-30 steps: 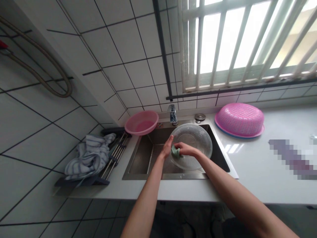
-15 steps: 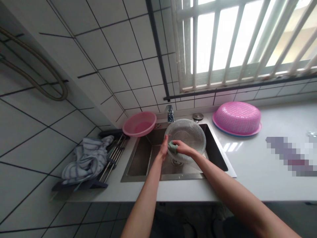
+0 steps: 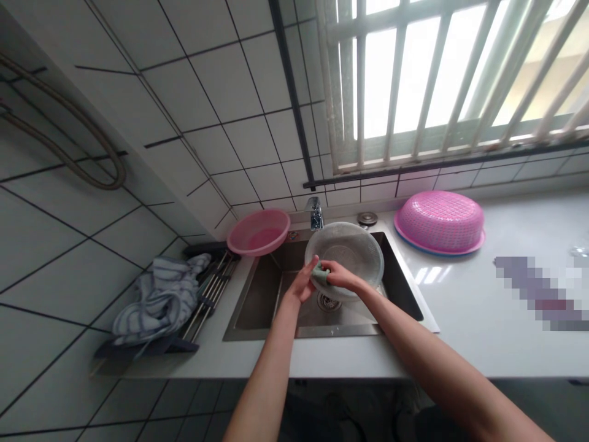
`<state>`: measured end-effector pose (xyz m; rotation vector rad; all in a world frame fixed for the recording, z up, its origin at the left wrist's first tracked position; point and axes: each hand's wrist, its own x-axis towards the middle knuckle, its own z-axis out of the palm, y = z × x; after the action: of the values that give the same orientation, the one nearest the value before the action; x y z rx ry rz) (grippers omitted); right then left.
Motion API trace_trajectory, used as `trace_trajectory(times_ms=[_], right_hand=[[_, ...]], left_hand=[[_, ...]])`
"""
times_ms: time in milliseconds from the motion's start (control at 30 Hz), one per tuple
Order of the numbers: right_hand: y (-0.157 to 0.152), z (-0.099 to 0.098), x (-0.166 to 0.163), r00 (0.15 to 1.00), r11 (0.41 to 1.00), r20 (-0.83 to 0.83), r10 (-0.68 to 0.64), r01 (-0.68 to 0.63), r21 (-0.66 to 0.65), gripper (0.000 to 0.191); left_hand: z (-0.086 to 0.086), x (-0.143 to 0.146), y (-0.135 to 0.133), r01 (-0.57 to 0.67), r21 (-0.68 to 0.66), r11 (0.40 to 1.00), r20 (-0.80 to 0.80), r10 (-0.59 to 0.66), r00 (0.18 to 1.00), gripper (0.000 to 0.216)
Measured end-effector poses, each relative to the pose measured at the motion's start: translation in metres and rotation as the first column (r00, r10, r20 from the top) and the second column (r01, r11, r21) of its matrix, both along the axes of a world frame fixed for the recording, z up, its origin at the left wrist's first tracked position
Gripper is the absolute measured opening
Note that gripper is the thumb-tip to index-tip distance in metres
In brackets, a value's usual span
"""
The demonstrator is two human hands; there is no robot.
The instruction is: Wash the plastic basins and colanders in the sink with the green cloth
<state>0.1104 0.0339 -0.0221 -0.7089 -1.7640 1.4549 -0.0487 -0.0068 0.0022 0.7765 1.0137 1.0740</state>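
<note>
A translucent plastic colander (image 3: 354, 248) is held tilted over the steel sink (image 3: 262, 294), its inside facing me. My left hand (image 3: 304, 281) grips its left rim, thumb on the near side, with the other fingers mostly hidden behind. My right hand (image 3: 339, 274) is closed around a green cloth (image 3: 320, 274) and presses it on the colander's left edge, close beside my left hand. The drain (image 3: 329, 301) shows below the colander, and the chrome faucet (image 3: 315, 213) stands just behind it.
A pink basin (image 3: 259, 232) rests at the sink's back left corner. An upturned pink basket (image 3: 440, 221) sits on the right counter. Striped cloth (image 3: 159, 298) lies on a rack at left. A round metal drain cover (image 3: 367, 218) lies behind the sink.
My left hand has shifted slightly left and its grip on the rim has changed. The colander has turned a little, while the cloth stays at its left edge.
</note>
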Motion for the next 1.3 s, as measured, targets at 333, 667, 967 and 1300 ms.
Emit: trace_trajectory(times_ms=[333,667,967,1300], right_hand=[[0.007,-0.004,-0.002,0.888,0.889,-0.040,-0.457,0.456,-0.032,0.025],[0.001,-0.011,-0.007,0.999,0.996,0.043,0.011,-0.015,0.090,0.019],[0.005,0.003,0.003,0.933,0.936,-0.080,-0.351,0.352,0.003,0.019],[0.002,0.013,0.006,0.957,0.963,-0.102,-0.270,0.270,-0.011,0.019]], left_hand=[[0.001,0.016,-0.002,0.071,-0.102,0.992,-0.055,-0.077,0.995,0.069],[0.001,0.006,0.004,-0.091,-0.051,0.995,0.004,0.091,0.996,0.069],[-0.003,0.012,0.001,0.040,-0.075,0.996,0.007,-0.040,0.999,0.064],[0.001,0.009,0.002,0.058,-0.104,0.993,0.049,-0.053,0.997,0.071]])
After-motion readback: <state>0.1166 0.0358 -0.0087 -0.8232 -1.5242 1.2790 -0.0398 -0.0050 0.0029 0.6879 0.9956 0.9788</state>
